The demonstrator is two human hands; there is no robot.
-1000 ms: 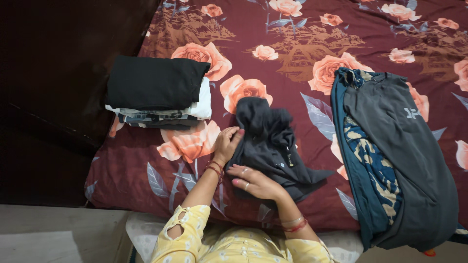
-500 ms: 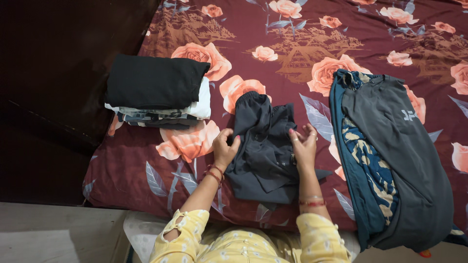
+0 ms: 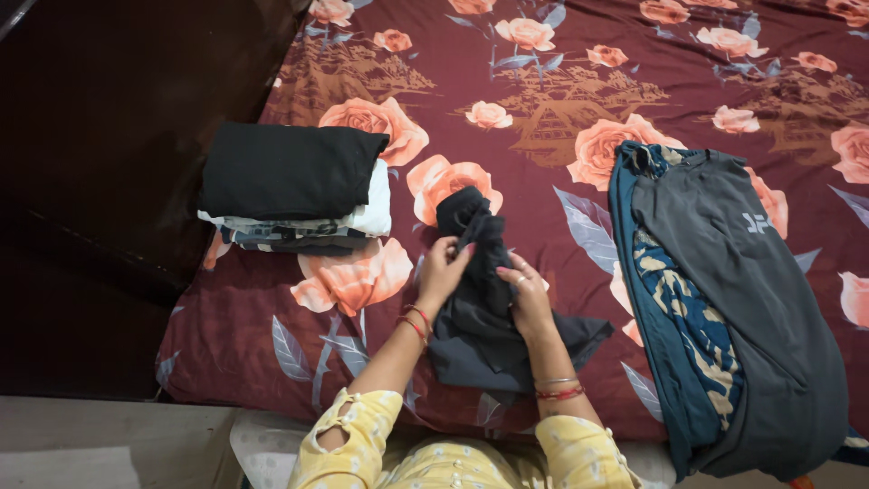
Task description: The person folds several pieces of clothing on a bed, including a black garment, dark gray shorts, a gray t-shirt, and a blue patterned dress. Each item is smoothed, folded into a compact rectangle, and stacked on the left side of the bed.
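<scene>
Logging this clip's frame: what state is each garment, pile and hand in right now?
Dark grey garment: bunched, partly folded, gripped by both hands.
Left hand: fingers closed on the garment's left edge.
Right hand: fingers pressed into the garment's middle.
Folded stack: neat, black piece on top, untouched.
Grey shirt: laid flat, unfolded, over a blue patterned garment.
Floral bedsheet: spread flat.

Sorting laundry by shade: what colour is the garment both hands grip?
Dark charcoal grey garment, plain, seen in the head view.
</scene>
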